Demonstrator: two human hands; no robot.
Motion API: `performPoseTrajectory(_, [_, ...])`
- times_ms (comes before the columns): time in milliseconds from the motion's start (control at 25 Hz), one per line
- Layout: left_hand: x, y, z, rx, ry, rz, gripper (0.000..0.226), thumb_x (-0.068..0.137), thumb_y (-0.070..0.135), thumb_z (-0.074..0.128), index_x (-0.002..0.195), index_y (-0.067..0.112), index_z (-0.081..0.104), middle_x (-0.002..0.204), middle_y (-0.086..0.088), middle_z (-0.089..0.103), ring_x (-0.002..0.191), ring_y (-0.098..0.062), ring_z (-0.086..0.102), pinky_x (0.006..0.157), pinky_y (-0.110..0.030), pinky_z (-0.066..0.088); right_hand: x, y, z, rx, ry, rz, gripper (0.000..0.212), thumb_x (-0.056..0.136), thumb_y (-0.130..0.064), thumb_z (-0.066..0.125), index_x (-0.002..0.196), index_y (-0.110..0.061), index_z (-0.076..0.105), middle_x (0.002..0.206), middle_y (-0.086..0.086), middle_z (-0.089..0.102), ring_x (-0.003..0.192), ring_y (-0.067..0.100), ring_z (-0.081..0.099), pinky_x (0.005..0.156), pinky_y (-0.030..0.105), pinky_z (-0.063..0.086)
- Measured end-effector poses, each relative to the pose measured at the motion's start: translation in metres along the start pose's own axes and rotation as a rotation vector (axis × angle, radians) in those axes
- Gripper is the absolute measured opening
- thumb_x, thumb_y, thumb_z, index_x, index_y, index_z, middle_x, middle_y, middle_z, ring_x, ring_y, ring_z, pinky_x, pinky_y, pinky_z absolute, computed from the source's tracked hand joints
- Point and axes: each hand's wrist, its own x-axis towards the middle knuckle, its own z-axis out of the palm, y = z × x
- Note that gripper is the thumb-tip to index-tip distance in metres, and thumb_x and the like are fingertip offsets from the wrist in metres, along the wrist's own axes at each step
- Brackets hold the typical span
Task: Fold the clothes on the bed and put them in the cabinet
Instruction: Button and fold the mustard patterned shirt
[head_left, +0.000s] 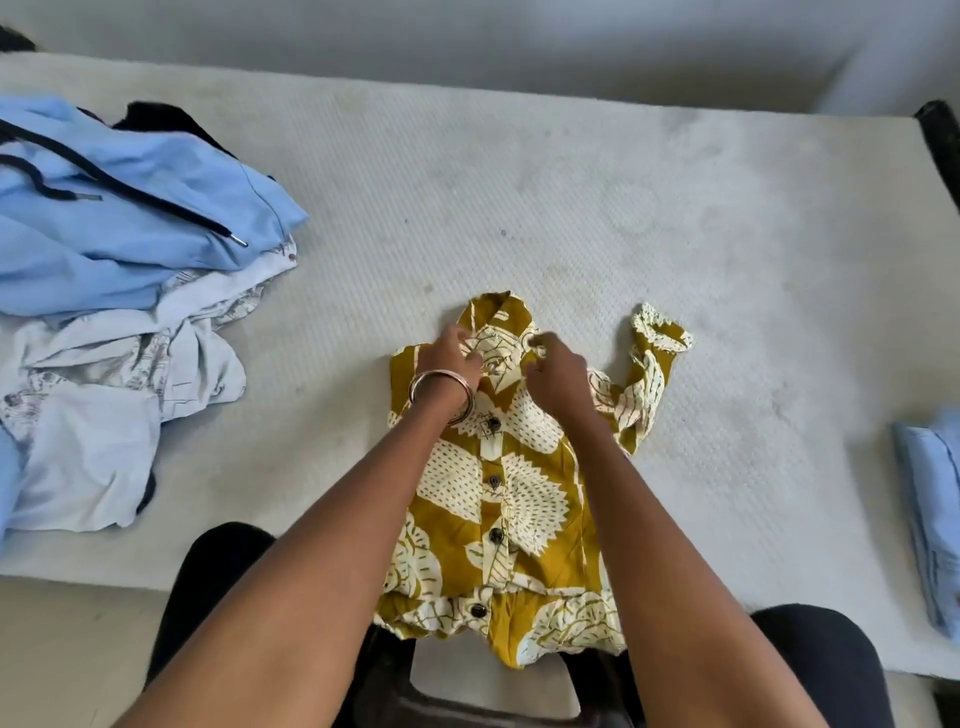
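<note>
On the near edge of the white quilted mattress (519, 208) lies a mustard button-front shirt (498, 499) with a cream leaf print, thin and creased, its hem hanging over the edge. Both hands sit at its collar: the left hand (451, 358), bangles (441, 395) on its wrist, and the right hand (557, 375) each pinch the fabric with curled fingers. One sleeve (652, 374) lies crumpled to the right. Bare mattress stretches beyond. At far left is a heap of pale blue clothes (119, 291) with a dark drawstring (130, 195); a folded blue garment (930, 514) lies at the right edge.
</note>
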Motion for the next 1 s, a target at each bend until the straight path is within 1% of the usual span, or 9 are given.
performPoseTrajectory(120, [0.035, 0.004, 0.018, 0.231, -0.058, 0.103, 0.052, 0.099, 0.023, 0.047, 0.144, 0.043, 0.032, 0.110, -0.014, 0.059, 0.099, -0.034, 0.061, 0.082, -0.039, 0.050, 0.042, -0.008, 0.017, -0.109, -0.103, -0.084, 0.063, 0.093, -0.007, 0.047, 0.150, -0.028, 0.030, 0.107, 0.021, 0.064, 0.092, 0.037, 0.061, 0.071, 0.039, 0.048])
performPoseTrajectory(280, [0.072, -0.005, 0.031, 0.284, 0.027, 0.069, 0.038, 0.099, 0.040, 0.046, 0.128, 0.021, 0.059, 0.116, -0.020, 0.063, 0.106, -0.038, 0.060, 0.087, -0.042, 0.050, 0.080, -0.002, 0.032, -0.343, -0.214, -0.118, 0.050, 0.096, -0.017, 0.048, 0.144, -0.031, 0.037, 0.113, 0.021, 0.060, 0.100, 0.039, 0.060, 0.075, 0.041, 0.048])
performPoseTrajectory(360, [0.079, -0.009, 0.032, 0.180, 0.118, -0.023, 0.048, 0.095, 0.049, 0.049, 0.113, 0.008, 0.067, 0.108, -0.021, 0.067, 0.103, -0.037, 0.061, 0.081, -0.041, 0.050, 0.085, -0.003, 0.035, -0.294, -0.124, -0.038, 0.036, 0.099, -0.027, 0.046, 0.134, -0.019, 0.045, 0.116, 0.021, 0.057, 0.104, 0.041, 0.059, 0.077, 0.042, 0.048])
performPoseTrajectory(480, [0.076, -0.010, 0.028, -0.001, 0.200, -0.088, 0.039, 0.085, 0.045, 0.067, 0.087, 0.006, 0.071, 0.092, -0.014, 0.072, 0.080, -0.027, 0.062, 0.073, -0.035, 0.051, 0.082, -0.007, 0.038, -0.346, 0.022, 0.069, 0.040, 0.097, -0.044, 0.052, 0.121, -0.011, 0.051, 0.114, 0.015, 0.060, 0.105, 0.037, 0.060, 0.071, 0.038, 0.041])
performPoseTrajectory(600, [0.072, -0.012, 0.018, -0.085, 0.179, -0.122, 0.039, 0.077, 0.042, 0.077, 0.094, 0.011, 0.060, 0.096, -0.008, 0.067, 0.088, -0.026, 0.062, 0.072, -0.033, 0.047, 0.080, -0.011, 0.039, -0.391, 0.227, 0.116, 0.028, 0.096, -0.029, 0.057, 0.115, -0.009, 0.052, 0.112, 0.011, 0.060, 0.103, 0.034, 0.059, 0.067, 0.038, 0.038])
performPoseTrajectory(720, [0.076, -0.014, 0.004, -0.086, 0.189, -0.072, 0.040, 0.084, 0.031, 0.073, 0.110, 0.013, 0.049, 0.101, -0.009, 0.061, 0.094, -0.032, 0.062, 0.074, -0.035, 0.047, 0.080, -0.012, 0.029, -0.143, 0.330, 0.144, 0.029, 0.090, -0.003, 0.053, 0.117, -0.009, 0.044, 0.107, 0.011, 0.058, 0.095, 0.032, 0.059, 0.065, 0.038, 0.040])
performPoseTrajectory(840, [0.085, -0.014, -0.006, -0.093, 0.161, -0.117, 0.028, 0.089, 0.036, 0.065, 0.104, 0.012, 0.065, 0.104, -0.011, 0.069, 0.095, -0.031, 0.065, 0.073, -0.033, 0.046, 0.082, -0.007, 0.012, 0.267, 0.321, 0.277, 0.043, 0.086, 0.000, 0.057, 0.123, -0.015, 0.041, 0.099, 0.007, 0.055, 0.084, 0.027, 0.062, 0.068, 0.039, 0.052])
performPoseTrajectory(920, [0.086, -0.013, -0.008, -0.143, 0.098, -0.248, 0.037, 0.088, 0.041, 0.064, 0.102, 0.006, 0.070, 0.105, -0.013, 0.070, 0.094, -0.032, 0.066, 0.069, -0.033, 0.046, 0.088, 0.002, 0.002, 0.574, 0.261, 0.418, 0.027, 0.088, -0.007, 0.064, 0.113, -0.011, 0.056, 0.099, 0.008, 0.057, 0.083, 0.025, 0.063, 0.068, 0.034, 0.053])
performPoseTrajectory(1000, [0.085, -0.013, -0.014, -0.304, 0.073, -0.390, 0.046, 0.086, 0.043, 0.065, 0.112, 0.005, 0.066, 0.114, -0.014, 0.066, 0.101, -0.034, 0.062, 0.073, -0.034, 0.048, 0.091, 0.008, -0.011, 0.803, 0.110, 0.531, 0.003, 0.088, -0.009, 0.069, 0.087, -0.006, 0.068, 0.085, 0.012, 0.064, 0.073, 0.024, 0.063, 0.065, 0.033, 0.052])
